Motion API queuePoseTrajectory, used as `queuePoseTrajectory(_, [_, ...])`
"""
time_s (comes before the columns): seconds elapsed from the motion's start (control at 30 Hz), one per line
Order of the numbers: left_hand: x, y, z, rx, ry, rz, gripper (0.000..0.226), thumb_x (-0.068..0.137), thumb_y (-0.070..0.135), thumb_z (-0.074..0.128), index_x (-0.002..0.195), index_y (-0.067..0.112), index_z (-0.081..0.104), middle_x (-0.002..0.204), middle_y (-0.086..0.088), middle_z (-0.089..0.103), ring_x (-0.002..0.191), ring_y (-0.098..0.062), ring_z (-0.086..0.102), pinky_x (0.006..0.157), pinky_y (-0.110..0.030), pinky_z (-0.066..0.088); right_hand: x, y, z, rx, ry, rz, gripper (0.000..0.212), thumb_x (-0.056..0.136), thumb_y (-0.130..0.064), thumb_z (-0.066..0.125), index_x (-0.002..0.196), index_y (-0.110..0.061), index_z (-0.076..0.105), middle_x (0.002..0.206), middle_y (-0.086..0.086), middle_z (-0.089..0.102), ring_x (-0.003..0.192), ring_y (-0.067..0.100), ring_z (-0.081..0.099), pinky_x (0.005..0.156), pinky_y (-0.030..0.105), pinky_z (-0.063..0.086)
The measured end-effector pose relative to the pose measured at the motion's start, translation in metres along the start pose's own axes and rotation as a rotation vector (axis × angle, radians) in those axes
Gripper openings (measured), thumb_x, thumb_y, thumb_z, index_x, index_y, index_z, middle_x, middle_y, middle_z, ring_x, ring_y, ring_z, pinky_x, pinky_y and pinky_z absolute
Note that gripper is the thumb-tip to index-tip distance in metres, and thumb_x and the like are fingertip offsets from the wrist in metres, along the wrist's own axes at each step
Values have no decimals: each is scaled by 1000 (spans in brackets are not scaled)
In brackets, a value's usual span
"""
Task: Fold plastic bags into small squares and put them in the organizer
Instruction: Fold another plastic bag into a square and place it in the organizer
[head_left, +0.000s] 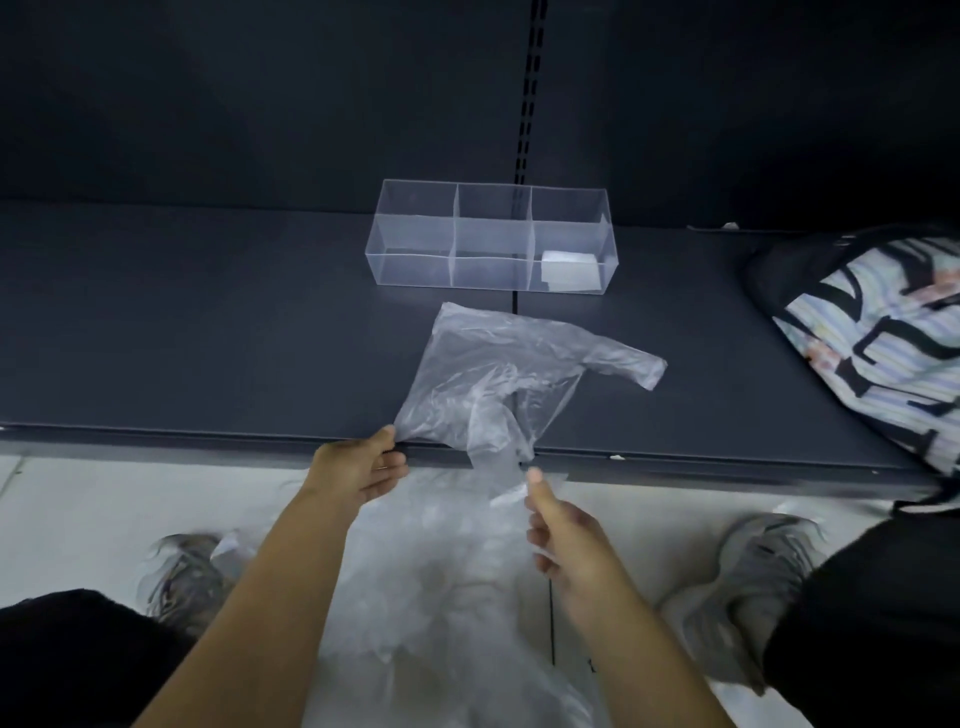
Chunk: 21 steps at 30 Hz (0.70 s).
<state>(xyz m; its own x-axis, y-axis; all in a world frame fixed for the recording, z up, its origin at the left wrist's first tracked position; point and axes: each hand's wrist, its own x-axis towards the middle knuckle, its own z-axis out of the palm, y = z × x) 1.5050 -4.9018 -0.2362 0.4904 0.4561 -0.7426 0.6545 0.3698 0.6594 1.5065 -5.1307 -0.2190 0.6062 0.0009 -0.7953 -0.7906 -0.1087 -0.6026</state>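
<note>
Work surface: a dark grey shelf (208, 338) with a dark back panel (260, 104) behind it and a pale floor below its front edge.

Grip state:
- The left hand (358, 467) pinches the near-left corner of the plastic bag (483, 374) between thumb and fingers, right at the shelf's front edge.
- The right hand (561, 530) has its fingers curled and its thumb raised against the strip of the bag that hangs over the edge. I judge this to be a narrow pinch on that strip, though blur makes it uncertain.

Position of the bag: it lies mostly flat but crumpled on the shelf, just in front of the organizer (410, 270) and not touching it.

Orientation: the long axis runs left to right, roughly parallel to the shelf edge. The closed bottom faces left. One handle (628, 364) points right, and the other droops over the near edge.

Progress:
- I see one folded square (569, 267) in the front-right compartment. The other five compartments look empty.
- The bag in hand has no fold yet. I judge it is at the spreading and smoothing stage.
- A pile of loose bags (441, 571) waits on the floor between the shoes, so most of the task remains.

A patterned backpack (883, 353) rests at the right end of the shelf, well apart from the work.
</note>
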Motion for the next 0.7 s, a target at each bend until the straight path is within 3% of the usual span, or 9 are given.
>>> queuePoseTrajectory(0.13, [-3, 4, 7, -52, -52, -34, 17, 89, 27, 68, 88, 10, 68, 82, -8, 72, 73, -20, 71, 62, -26, 52, -1, -5, 15, 51, -29, 70, 16, 80, -33, 76, 80, -19, 67, 75, 1, 52, 67, 12, 45, 56, 22, 36])
queuePoseTrajectory(0.23, [-4, 4, 9, -94, -35, -45, 14, 91, 22, 65, 87, 9, 66, 83, -7, 71, 73, -19, 70, 62, -26, 53, 10, -14, 13, 139, 16, 51, 12, 84, -17, 71, 77, -18, 61, 69, -1, 50, 58, 9, 40, 53, 22, 28])
queuePoseTrajectory(0.33, [-4, 7, 6, -177, 60, -32, 12, 92, 15, 63, 89, 4, 61, 80, -9, 69, 73, -19, 68, 61, -26, 53, 26, -36, -16, 246, 113, 26, 14, 84, -8, 67, 74, -14, 60, 61, 0, 60, 55, 8, 51, 51, 20, 35])
queuePoseTrajectory(0.43, [-6, 7, 2, -218, 118, -12, 12, 93, 11, 60, 84, 4, 58, 78, -8, 66, 71, -18, 66, 56, -22, 56, 43, -58, -58, 278, 227, -87, 14, 88, -2, 61, 75, -7, 59, 45, 1, 63, 41, 6, 58, 40, 17, 45])
queuePoseTrajectory(0.53, [-12, -2, 8, -250, 134, -5, 16, 94, 8, 57, 79, 5, 56, 75, -8, 63, 64, -17, 65, 53, -18, 54, 59, -71, -89, 55, 339, -277, 13, 90, 0, 59, 77, -2, 61, 43, 1, 61, 37, 4, 55, 39, 15, 43])
queuePoseTrajectory(0.63, [-19, -17, 22, -240, 138, -24, 18, 93, 5, 59, 75, 6, 55, 73, -10, 62, 58, -18, 65, 56, -22, 54, 70, -75, -108, -310, 447, -365, 27, 87, -3, 59, 62, -8, 63, 60, 10, 64, 53, 18, 56, 59, 27, 48])
queuePoseTrajectory(0.7, [-21, -25, 28, -221, 160, -33, 20, 91, 4, 61, 72, 7, 55, 72, -11, 62, 61, -22, 62, 63, -28, 53, 75, -76, -118, -484, 515, -374, 25, 86, -6, 59, 61, -6, 64, 66, 14, 62, 61, 27, 55, 64, 33, 48])
